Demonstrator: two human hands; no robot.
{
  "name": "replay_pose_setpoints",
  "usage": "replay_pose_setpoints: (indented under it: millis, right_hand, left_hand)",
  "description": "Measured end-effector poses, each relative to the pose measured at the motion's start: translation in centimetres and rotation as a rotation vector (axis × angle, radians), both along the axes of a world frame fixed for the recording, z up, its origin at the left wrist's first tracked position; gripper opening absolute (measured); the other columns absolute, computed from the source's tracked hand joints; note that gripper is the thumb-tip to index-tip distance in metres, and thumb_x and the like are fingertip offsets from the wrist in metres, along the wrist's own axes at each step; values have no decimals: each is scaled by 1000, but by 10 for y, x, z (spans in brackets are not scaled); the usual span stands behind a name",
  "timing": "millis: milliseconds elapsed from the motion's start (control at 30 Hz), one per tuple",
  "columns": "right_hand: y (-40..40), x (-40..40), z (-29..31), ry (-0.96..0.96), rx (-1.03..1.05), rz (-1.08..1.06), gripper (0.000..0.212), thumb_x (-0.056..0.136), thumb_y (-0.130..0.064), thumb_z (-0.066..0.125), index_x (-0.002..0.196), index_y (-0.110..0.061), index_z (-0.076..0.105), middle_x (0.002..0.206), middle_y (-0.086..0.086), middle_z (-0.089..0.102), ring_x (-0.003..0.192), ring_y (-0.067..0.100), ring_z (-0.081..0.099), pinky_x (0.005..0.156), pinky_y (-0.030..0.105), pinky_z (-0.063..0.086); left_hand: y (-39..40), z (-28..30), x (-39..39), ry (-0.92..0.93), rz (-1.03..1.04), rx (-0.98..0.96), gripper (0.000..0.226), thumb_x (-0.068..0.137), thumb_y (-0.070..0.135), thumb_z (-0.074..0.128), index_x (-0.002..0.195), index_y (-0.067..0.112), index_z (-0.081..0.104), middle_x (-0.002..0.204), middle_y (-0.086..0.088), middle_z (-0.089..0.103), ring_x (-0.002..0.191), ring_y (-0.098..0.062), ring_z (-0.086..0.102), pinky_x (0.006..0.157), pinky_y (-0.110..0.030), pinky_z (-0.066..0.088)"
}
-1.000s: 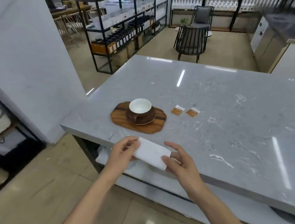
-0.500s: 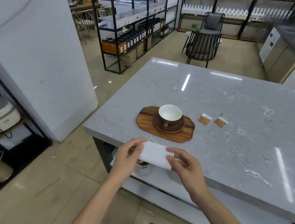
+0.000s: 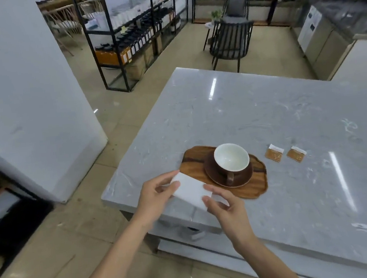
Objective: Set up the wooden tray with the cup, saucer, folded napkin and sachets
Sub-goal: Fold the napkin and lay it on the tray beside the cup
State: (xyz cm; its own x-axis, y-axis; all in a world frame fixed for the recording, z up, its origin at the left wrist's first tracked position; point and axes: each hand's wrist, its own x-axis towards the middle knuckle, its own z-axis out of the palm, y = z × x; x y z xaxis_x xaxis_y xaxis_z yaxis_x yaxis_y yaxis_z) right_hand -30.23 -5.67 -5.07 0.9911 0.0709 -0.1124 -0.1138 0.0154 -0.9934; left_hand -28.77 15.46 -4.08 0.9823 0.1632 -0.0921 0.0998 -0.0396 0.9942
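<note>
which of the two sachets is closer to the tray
The left sachet; it lies nearer the wooden tray than the other sachet, farther right.

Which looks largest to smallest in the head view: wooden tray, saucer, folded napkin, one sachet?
1. wooden tray
2. saucer and folded napkin: similar, and the napkin is nearer the camera, so unranked
3. sachet

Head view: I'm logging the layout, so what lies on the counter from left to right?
Left hand → napkin held between both hands → cup on its saucer on the tray → first sachet → second sachet.
</note>
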Motion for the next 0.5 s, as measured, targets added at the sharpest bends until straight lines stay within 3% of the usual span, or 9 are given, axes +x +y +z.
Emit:
replay_pose_setpoints:
  millis: [133, 267, 333, 400, 500]
  right_hand:
    - [20, 17, -9, -33, -120, -89, 26, 91, -26, 77, 116, -31, 75, 124, -7, 64, 110, 14, 67, 93, 39, 60]
    - [34, 22, -18, -98, -253, -147, 30, 92, -23, 75, 116, -39, 69, 123, -2, 57, 93, 2, 68, 82, 14, 56]
    - [41, 25, -23, -98, -318, -191, 33, 91, -21, 76, 122, -29, 69, 125, -1, 52, 91, -1, 65, 78, 6, 52]
    - [51, 26, -28, -94, -387, -229, 38, 91, -20, 76, 129, -18, 68, 129, -1, 46, 94, -5, 63, 78, 2, 49]
    - [70, 30, -33, -115, -436, -287, 41, 92, -18, 75, 132, -15, 65, 131, 0, 42, 103, -3, 61, 84, 4, 50]
  left_hand:
    - [10, -6, 35, 16, -9, -1, 26, 91, 17, 73, 113, 30, 75, 109, 18, 76, 106, -2, 69, 84, -22, 59]
    - [16, -15, 67, 102, -118, 80, 28, 93, 16, 70, 120, 26, 73, 119, 9, 73, 113, -9, 67, 97, -33, 56]
    - [20, -17, 85, 109, -223, 122, 30, 94, 14, 69, 120, 27, 74, 120, 6, 74, 113, -11, 68, 101, -38, 55]
    - [24, -18, 104, 87, -313, 187, 31, 93, 11, 70, 119, 26, 74, 119, 6, 75, 111, -11, 69, 102, -39, 54]
    - [27, -17, 136, 54, -430, 285, 30, 92, 7, 69, 119, 19, 75, 121, 2, 74, 112, -14, 69, 105, -41, 52]
